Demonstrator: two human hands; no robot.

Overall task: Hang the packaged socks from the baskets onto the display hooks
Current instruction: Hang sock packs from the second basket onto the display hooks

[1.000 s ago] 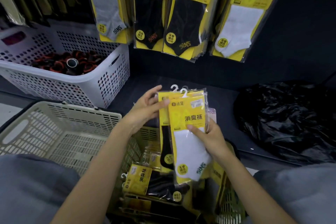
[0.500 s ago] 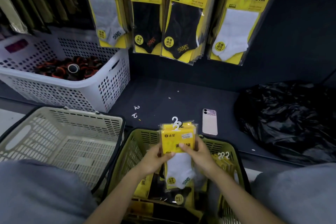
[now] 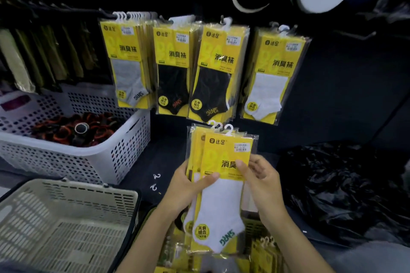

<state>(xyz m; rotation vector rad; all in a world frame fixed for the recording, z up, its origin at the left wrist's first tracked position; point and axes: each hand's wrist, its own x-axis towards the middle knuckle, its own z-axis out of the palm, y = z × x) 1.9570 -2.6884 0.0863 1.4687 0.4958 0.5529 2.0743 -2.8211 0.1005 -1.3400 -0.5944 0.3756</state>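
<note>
A small stack of yellow sock packs point(image 3: 221, 197), white socks in front, is held upright between both hands above the green basket point(image 3: 255, 226). My left hand point(image 3: 186, 186) grips the stack's left edge with the thumb across the front. My right hand point(image 3: 259, 177) pinches the right edge, thumb on the yellow card. White hanger hooks point(image 3: 221, 128) stick up from the stack. On the wall above hang four rows of packs: grey socks point(image 3: 127, 66), black socks point(image 3: 173, 73), black socks point(image 3: 215, 75) and white socks point(image 3: 269, 77).
A cream basket point(image 3: 66, 217) sits at lower left, and a white perforated basket point(image 3: 88, 157) with dark rolled items behind it. A black plastic bag point(image 3: 343, 188) lies at right. More packs point(image 3: 266, 252) lie in the green basket. Loose white hooks point(image 3: 155, 182) lie on the dark shelf.
The stack of packs has been lifted from low over the green basket up toward the hanging rows. The view has tilted upward, showing the display hooks and round items above.
</note>
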